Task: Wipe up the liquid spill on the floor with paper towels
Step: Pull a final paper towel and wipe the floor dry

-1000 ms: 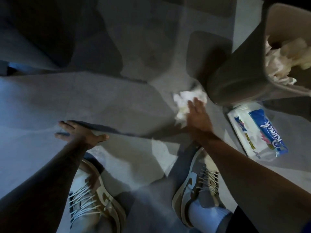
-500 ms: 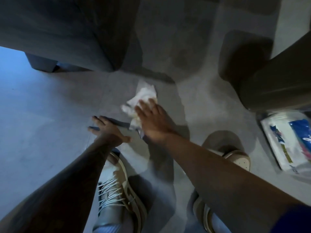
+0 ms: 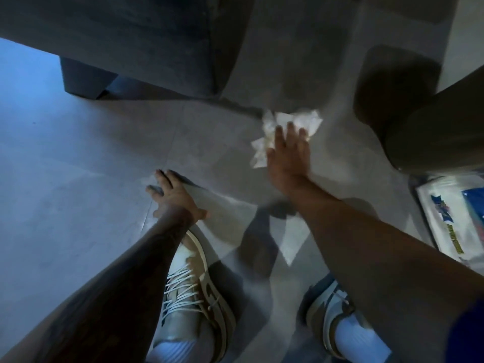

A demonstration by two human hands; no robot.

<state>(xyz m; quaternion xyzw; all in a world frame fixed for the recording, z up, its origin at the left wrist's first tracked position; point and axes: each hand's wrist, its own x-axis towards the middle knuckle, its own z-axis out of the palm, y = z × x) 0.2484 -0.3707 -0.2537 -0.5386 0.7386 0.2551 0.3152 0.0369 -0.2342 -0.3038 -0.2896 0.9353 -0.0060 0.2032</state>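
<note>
Pressing a crumpled paper towel onto the floor with the right hand: palm down, fingers straight and close together, no pinch. Towel sticking out past the fingertips and on the left side of the hand.

Bracing with the left hand, fingers spread flat on the floor, nearer and left, now well apart from the towel.

Change vs half a second ago: was wiping just beside the left hand, now swept far and right to the edge of the dark sofa shadow, close to the bin. A full second ago was also over by the bin. So reads as back-and-forth strokes across the same patch, not one pass. Left hand unmoved throughout.

For the task: mid-wipe, probably late. Can't separate wet film from glare on the floor, so can't confirm dry. Pale streaks near the left hand could be either.

Likely next: another stroke or two, then lift and drop in the bin. Fresh pack of towels lying near right, beside the bin, within reach if this one is soaked.

Risk: thin wet towel tearing under flat pressure.
</note>
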